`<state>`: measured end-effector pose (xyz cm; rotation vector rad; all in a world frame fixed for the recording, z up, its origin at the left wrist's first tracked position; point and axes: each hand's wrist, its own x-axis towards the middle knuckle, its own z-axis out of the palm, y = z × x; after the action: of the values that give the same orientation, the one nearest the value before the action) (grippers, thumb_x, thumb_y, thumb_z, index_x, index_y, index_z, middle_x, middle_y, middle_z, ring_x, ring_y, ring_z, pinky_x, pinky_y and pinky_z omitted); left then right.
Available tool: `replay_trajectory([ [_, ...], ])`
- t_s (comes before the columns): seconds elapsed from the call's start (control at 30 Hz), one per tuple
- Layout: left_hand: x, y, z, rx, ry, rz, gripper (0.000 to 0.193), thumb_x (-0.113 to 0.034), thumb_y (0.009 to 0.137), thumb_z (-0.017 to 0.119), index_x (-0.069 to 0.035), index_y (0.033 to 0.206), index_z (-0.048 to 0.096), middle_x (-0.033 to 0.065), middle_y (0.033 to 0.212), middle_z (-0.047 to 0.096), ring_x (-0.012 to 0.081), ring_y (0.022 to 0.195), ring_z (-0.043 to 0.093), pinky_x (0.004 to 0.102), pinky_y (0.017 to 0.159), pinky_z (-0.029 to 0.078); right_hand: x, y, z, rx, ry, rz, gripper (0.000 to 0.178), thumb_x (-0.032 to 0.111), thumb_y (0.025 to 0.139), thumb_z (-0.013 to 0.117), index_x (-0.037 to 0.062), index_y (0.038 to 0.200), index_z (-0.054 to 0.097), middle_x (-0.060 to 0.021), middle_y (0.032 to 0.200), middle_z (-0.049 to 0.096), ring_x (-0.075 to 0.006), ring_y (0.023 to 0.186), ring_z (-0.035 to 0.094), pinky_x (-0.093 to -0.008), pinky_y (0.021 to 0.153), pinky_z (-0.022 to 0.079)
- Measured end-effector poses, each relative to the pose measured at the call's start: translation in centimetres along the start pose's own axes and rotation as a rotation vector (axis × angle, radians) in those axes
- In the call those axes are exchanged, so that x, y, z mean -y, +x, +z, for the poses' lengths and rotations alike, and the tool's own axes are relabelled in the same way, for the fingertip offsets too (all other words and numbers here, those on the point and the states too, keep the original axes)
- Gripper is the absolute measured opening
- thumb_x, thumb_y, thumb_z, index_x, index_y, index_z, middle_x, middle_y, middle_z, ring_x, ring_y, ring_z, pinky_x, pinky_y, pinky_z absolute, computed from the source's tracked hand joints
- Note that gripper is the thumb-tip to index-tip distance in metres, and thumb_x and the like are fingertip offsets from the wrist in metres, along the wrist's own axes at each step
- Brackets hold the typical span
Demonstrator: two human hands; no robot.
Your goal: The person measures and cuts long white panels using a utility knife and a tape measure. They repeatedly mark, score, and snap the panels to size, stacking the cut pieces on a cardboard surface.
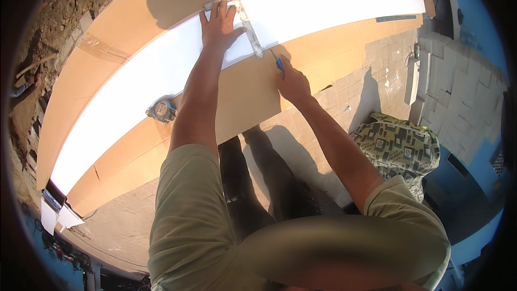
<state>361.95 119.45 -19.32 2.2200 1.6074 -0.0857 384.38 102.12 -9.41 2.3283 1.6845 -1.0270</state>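
Note:
My left hand (218, 27) lies spread on a long white panel (161, 62), its fingers over the short arm of a worn metal square (249, 27). The square's long arm crosses the panel toward me and ends at its near edge. Just right of that end, my right hand (294, 82) is closed round a blue utility knife (279, 64), whose thin tip points at the panel's near edge. Whether the tip touches the panel, I cannot tell. Left of my left forearm, a tape measure (161, 110) sits by the panel's near edge.
Brown cardboard (334, 46) lies beneath the panel. A patterned sack-like bundle (398, 148) stands on the paved floor to my right. Grey blocks (458, 91) are at the far right. Rubble and soil (64, 11) border the far left. My legs (269, 167) stand close to the cardboard.

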Motion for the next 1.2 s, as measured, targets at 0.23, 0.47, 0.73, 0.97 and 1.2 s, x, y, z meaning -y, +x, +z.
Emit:
replay_trajectory([
  [0.23,2.3,2.8,2.6,-0.291,0.171,-0.081,0.078,-0.054,0.096,0.083,-0.013,0.156,0.057,0.0096,0.154,0.059,0.0325,0.145,0.054,0.0535,0.120,0.042,-6.9,10.9,-2.5,-0.369,1.328,0.365,0.029,0.011,0.110,0.057,-0.0077,0.132,0.057,-0.0158,0.108,0.071,-0.0276,0.097,0.077,-0.0399,0.072,0.062],
  [0.47,1.7,5.9,-1.9,-0.079,0.202,-0.082,0.054,-0.043,0.092,0.083,-0.009,0.130,0.067,0.0179,0.143,0.062,0.0386,0.134,0.059,0.0547,0.115,0.046,-9.2,13.6,-3.0,-0.421,1.658,0.553,0.030,0.012,0.111,0.055,-0.0079,0.133,0.056,-0.0165,0.116,0.068,-0.0290,0.096,0.075,-0.0415,0.070,0.062],
  [0.73,1.8,0.9,0.2,-0.184,0.052,0.051,0.051,-0.038,0.091,0.076,-0.007,0.130,0.063,0.0228,0.144,0.060,0.0424,0.136,0.058,0.0629,0.116,0.045,-10.3,14.3,-5.5,-0.655,1.235,0.539,0.021,0.018,0.108,0.064,0.0023,0.122,0.063,-0.0062,0.099,0.066,-0.0205,0.084,0.068,-0.0419,0.075,0.064],
  [0.97,2.9,5.3,-4.1,-0.199,-0.453,-0.055,0.048,-0.038,0.099,0.072,0.001,0.127,0.071,0.0264,0.109,0.079,0.0429,0.106,0.077,0.0533,0.096,0.057,-12.8,17.0,-7.0,-0.655,1.510,0.458,0.021,0.022,0.109,0.068,0.0061,0.122,0.063,-0.0037,0.098,0.062,-0.0177,0.083,0.064,-0.0378,0.071,0.061],
  [1.2,2.5,0.6,-12.7,-0.175,-0.690,-0.231,0.038,-0.038,0.107,0.070,-0.002,0.117,0.063,0.0211,0.092,0.077,0.0379,0.082,0.075,0.0468,0.079,0.058,-16.2,15.5,-8.9,-0.575,1.862,0.228,0.035,0.026,0.110,0.070,0.0128,0.142,0.064,-0.0073,0.121,0.068,-0.0205,0.104,0.068,-0.0355,0.074,0.059],
])
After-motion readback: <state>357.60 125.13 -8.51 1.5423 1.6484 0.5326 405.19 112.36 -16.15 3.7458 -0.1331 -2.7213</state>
